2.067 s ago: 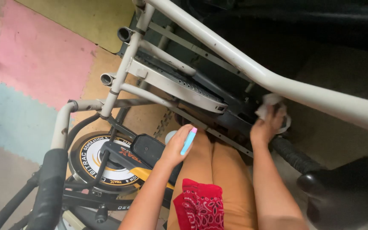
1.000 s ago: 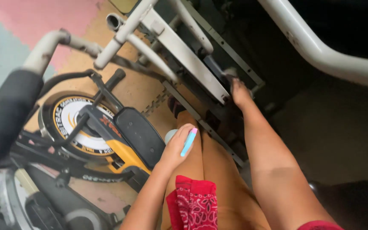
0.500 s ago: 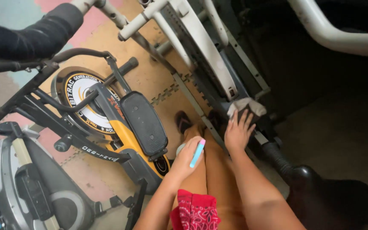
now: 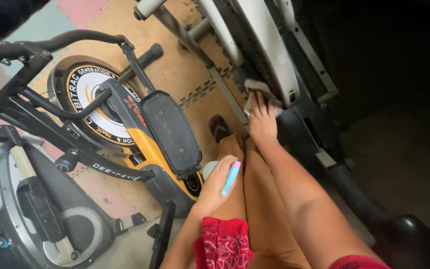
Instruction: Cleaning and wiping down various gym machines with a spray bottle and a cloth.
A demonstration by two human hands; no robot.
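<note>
My right hand [image 4: 262,119] reaches forward and presses a grey cloth [image 4: 256,92] against the lower frame of a white exercise machine [image 4: 269,55]. My left hand [image 4: 217,182] rests by my knee and grips a spray bottle [image 4: 231,177] with a blue trigger and a pale body. Brown trousers [image 4: 255,199] and a red patterned garment [image 4: 222,244] cover my legs. A dark sandal [image 4: 218,127] shows on my foot below the cloth.
A black and orange elliptical trainer [image 4: 170,132] with a round flywheel [image 4: 93,102] stands at my left. Another grey exercise bike [image 4: 41,214] is at the lower left. Foam puzzle mats [image 4: 175,69] cover the floor. A dark bar [image 4: 359,199] lies at the right.
The view has swung left and down. My right hand has moved up along the white machine's frame and now has the cloth under it. The left hand keeps the bottle.
</note>
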